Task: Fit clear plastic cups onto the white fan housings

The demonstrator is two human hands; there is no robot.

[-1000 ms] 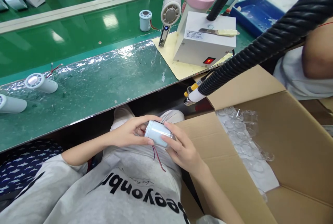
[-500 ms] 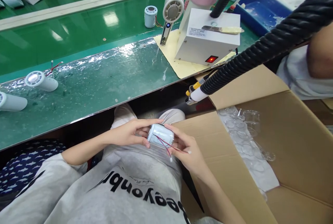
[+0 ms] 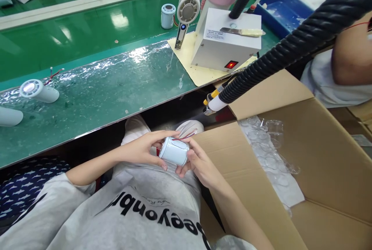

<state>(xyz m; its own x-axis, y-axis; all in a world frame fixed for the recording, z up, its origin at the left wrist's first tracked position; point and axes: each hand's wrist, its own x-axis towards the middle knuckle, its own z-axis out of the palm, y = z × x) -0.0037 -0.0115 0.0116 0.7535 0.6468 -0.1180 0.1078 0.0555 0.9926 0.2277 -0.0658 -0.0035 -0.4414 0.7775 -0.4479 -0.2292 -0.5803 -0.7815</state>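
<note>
Between my two hands, above my lap, is a light-blue cylindrical fan housing lying on its side. Thin red and dark wires come off its upper side and end in a small white connector. My left hand is closed round the left end, thumb below and fingers along the top. At the other end, my right hand grips the housing with thumb and fingers; some of its fingers are hidden behind it.
A black flexible hose slants across the right side. Below it stands an open cardboard box with clear plastic pieces. On the bench are a handheld fan, a white power box and light-blue housings. Another person's arm shows at right.
The housing has been turned in my hands, so its wires have moved from the near side to the top. My right fingers have shifted their hold.
</note>
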